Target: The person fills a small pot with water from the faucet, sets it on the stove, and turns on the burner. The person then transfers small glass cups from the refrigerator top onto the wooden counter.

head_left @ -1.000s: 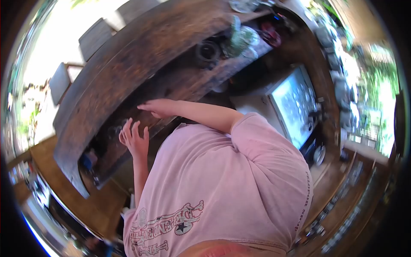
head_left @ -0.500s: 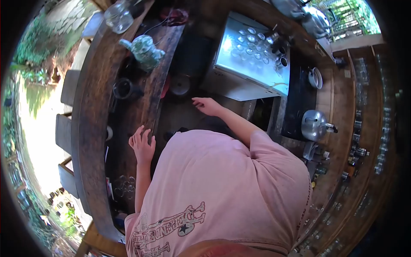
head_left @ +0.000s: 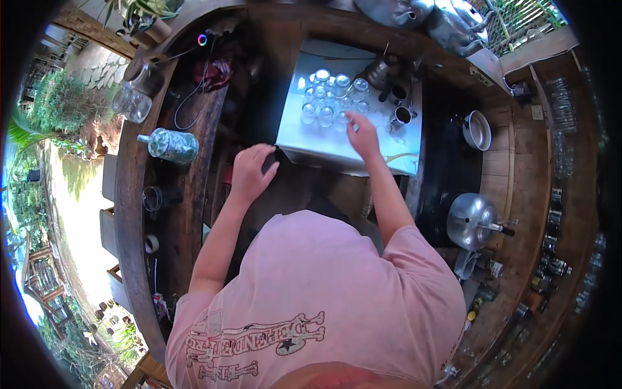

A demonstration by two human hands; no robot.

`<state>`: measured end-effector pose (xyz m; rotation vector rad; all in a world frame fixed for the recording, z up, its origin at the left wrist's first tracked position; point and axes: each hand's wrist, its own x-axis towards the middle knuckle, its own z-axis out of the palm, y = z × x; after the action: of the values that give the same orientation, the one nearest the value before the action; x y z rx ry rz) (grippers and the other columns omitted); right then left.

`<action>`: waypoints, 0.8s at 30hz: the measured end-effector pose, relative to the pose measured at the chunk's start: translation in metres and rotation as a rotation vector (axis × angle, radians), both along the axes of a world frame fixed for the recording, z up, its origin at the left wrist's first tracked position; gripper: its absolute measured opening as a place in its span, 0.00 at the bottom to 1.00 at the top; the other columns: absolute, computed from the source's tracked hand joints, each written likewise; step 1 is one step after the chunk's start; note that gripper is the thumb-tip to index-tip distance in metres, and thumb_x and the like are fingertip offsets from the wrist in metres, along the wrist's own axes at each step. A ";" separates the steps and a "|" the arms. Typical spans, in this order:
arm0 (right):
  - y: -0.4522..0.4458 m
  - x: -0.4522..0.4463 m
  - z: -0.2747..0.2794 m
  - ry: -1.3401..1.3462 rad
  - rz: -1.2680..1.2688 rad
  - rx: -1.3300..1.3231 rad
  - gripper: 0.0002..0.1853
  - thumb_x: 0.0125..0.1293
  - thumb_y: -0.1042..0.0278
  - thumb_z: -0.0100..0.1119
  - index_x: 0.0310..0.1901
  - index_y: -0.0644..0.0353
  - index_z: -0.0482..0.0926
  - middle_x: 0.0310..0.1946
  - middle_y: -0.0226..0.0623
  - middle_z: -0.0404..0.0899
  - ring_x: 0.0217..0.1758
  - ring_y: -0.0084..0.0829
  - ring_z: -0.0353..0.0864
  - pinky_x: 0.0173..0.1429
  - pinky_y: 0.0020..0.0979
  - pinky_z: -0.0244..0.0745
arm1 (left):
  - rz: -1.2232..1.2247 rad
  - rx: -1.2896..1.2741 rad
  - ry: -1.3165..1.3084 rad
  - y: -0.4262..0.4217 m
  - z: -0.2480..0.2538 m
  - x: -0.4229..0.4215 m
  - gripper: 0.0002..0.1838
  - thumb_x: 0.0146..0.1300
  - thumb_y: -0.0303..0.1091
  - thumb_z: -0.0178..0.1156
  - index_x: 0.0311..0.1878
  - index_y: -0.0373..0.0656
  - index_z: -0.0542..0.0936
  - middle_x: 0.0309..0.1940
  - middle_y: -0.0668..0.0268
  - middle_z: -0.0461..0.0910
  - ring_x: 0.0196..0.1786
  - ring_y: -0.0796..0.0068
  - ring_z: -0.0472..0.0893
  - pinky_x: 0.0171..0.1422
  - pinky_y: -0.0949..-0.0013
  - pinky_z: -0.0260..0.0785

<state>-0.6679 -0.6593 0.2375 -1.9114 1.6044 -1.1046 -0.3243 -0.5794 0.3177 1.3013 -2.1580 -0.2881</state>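
My right hand (head_left: pixel 364 137) is over the front part of a white-topped cabinet (head_left: pixel 304 146), its fingers slightly bent and apart. The fingertips are beside a clear glass (head_left: pixel 341 122) at the near edge of a group of upturned-looking glasses (head_left: pixel 322 91); whether they touch it I cannot make out. My left hand (head_left: pixel 251 174) hangs in the air left of the cabinet's front corner, fingers stretched out, holding nothing. To the right of the glasses stand a metal cup (head_left: pixel 401 117) and a dark metal pot (head_left: pixel 382 70).
On the left, a wooden counter (head_left: pixel 133 214) carries a green-and-white patterned jug (head_left: pixel 172 145), a dark glass mug (head_left: pixel 162 198) and a glass jar (head_left: pixel 131 104). To the right are a kettle (head_left: pixel 471 222), a metal pan (head_left: pixel 477 129) and shelves with glassware (head_left: pixel 561 123).
I have moved forward, closer to the white-topped cabinet. My right hand has gone from low in front of it to the glasses; my left hand has left the counter and moved forward and right.
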 end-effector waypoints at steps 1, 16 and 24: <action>-0.022 -0.014 0.005 0.057 -0.036 -0.123 0.22 0.59 0.75 0.65 0.58 0.57 0.81 0.51 0.44 0.84 0.53 0.44 0.82 0.59 0.41 0.76 | -0.029 -0.014 0.018 -0.023 -0.001 -0.018 0.20 0.58 0.35 0.70 0.54 0.44 0.80 0.51 0.61 0.82 0.56 0.57 0.80 0.60 0.55 0.69; -0.142 -0.036 0.019 0.754 0.233 -0.127 0.36 0.62 0.37 0.64 0.66 0.49 0.73 0.56 0.36 0.78 0.58 0.39 0.78 0.51 0.39 0.74 | 0.008 0.205 -0.338 -0.248 -0.009 -0.156 0.27 0.62 0.48 0.68 0.63 0.49 0.79 0.60 0.61 0.80 0.62 0.59 0.79 0.66 0.57 0.73; -0.147 -0.043 0.008 0.636 0.289 -0.260 0.31 0.63 0.39 0.64 0.58 0.54 0.75 0.47 0.32 0.83 0.53 0.35 0.82 0.46 0.38 0.76 | 0.004 0.367 -0.200 -0.241 -0.029 -0.151 0.28 0.67 0.46 0.64 0.66 0.43 0.76 0.66 0.56 0.76 0.68 0.56 0.75 0.72 0.60 0.68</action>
<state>-0.7114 -0.8066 0.2457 -2.7637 1.4390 -0.6364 -0.4754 -0.8205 0.2885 1.5929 -2.3455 -0.5975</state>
